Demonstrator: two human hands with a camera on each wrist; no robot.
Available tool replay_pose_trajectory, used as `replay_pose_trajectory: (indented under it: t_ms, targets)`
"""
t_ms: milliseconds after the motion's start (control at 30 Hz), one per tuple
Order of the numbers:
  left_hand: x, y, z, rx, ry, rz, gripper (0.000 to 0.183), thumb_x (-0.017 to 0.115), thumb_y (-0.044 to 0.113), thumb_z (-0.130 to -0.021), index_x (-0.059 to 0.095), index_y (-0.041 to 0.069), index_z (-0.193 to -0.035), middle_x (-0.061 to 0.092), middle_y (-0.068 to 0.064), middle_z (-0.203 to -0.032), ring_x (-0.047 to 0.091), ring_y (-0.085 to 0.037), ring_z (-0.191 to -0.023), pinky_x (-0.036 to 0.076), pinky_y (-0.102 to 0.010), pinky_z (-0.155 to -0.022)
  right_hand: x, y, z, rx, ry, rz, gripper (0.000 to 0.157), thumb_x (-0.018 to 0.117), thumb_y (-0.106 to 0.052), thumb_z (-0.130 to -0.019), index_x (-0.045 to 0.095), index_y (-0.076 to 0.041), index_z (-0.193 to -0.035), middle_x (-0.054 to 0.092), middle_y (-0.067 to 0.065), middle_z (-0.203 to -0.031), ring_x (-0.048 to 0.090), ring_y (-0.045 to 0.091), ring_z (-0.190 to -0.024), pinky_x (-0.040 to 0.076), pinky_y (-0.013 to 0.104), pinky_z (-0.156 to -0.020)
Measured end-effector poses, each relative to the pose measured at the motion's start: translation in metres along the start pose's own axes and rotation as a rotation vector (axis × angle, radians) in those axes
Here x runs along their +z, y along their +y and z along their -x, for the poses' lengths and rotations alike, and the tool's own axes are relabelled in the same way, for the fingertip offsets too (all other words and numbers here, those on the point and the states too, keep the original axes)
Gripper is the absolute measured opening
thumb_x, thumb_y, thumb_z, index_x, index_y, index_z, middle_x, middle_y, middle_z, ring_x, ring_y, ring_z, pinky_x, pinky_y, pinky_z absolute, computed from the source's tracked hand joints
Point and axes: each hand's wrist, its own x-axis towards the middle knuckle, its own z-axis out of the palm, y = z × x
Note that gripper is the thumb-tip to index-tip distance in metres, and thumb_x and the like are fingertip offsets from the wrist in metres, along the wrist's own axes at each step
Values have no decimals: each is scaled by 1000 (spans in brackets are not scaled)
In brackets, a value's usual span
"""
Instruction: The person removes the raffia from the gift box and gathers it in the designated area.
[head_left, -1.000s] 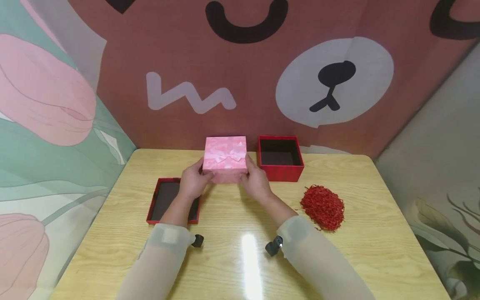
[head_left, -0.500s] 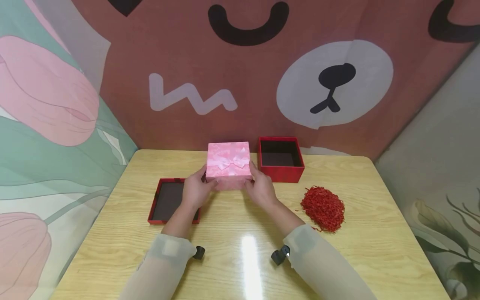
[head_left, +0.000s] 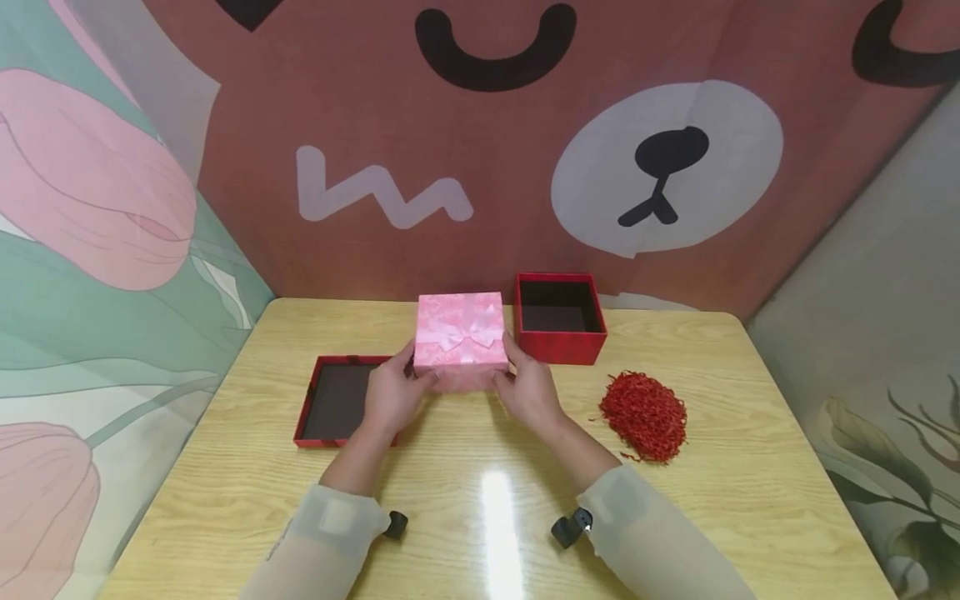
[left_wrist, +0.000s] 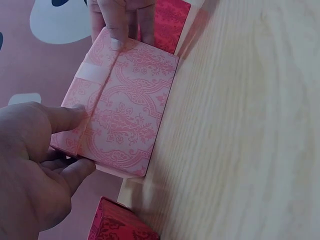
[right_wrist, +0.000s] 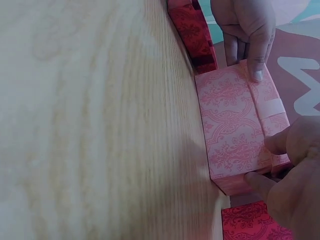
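1. The pink box (head_left: 459,315) is near the back of the table (head_left: 450,467), between the two hands. Its top is on, with a bow (head_left: 466,335). Whether the bottom touches the wood is hard to tell.
2. The left hand (head_left: 393,393) holds one side of the pink box, with its thumb on the front.
3. The right hand (head_left: 531,390) holds the other side the same way. Both thumbs are by the line where the top meets the bottom.
4. The red box (head_left: 561,347) is open, just beside the pink one. The shallow red lid (head_left: 337,404) lies apart, dark inside up, so that opening looks done.
5. The red paper shreds (head_left: 643,415) sit in a pile outside the boxes.
6. The pink box looks not yet opened. What it holds is hidden.
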Motion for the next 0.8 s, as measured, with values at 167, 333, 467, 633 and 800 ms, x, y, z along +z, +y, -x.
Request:
replay_pose_trajectory:
  t_ms: [167, 333, 467, 633, 800]
  targets:
    - [1, 1, 9, -4, -5, -11, 78, 82, 34, -91, 47, 3, -154, 66, -14, -137, 66, -26, -122, 58, -44, -98, -4, -2, 9, 17, 2, -6, 68, 73, -4, -91, 47, -4, -154, 59, 20, -142, 64, 26, -124, 61, 37, -89]
    - [1, 3, 18, 6, -5, -2, 77, 83, 33, -90, 50, 1, -152, 69, -14, -133, 70, -25, -113, 60, -43, -93, -7, -2, 19, 21, 3, -31, 68, 73, -3, -90, 48, -4, -153, 58, 19, -144, 62, 27, -126, 60, 35, -90]
    - [3, 3, 25, 36, -1, 30, 76, 85, 29, -89, 51, 0, -150, 69, -16, -133, 70, -26, -115, 61, -40, -92, -10, -1, 28, 15, 6, -73, 68, 74, -1, -90, 48, -3, -153, 55, 18, -148, 61, 28, -127, 60, 35, -90]
    - [3, 3, 36, 58, 9, 57, 73, 86, 26, -88, 53, -1, -148, 67, -17, -134, 67, -27, -120, 60, -38, -93, -13, 0, 40, 2, 4, -153, 69, 75, 4, -88, 49, -1, -153, 57, 19, -145, 62, 30, -126, 60, 35, -90]
    - [3, 3, 48, 58, 14, 53, 73, 86, 25, -87, 54, -2, -147, 67, -17, -134, 68, -27, -119, 60, -36, -91, -18, -1, 52, 4, -5, -168, 69, 79, 0, -89, 51, -3, -152, 61, 18, -141, 63, 30, -126, 59, 38, -91]
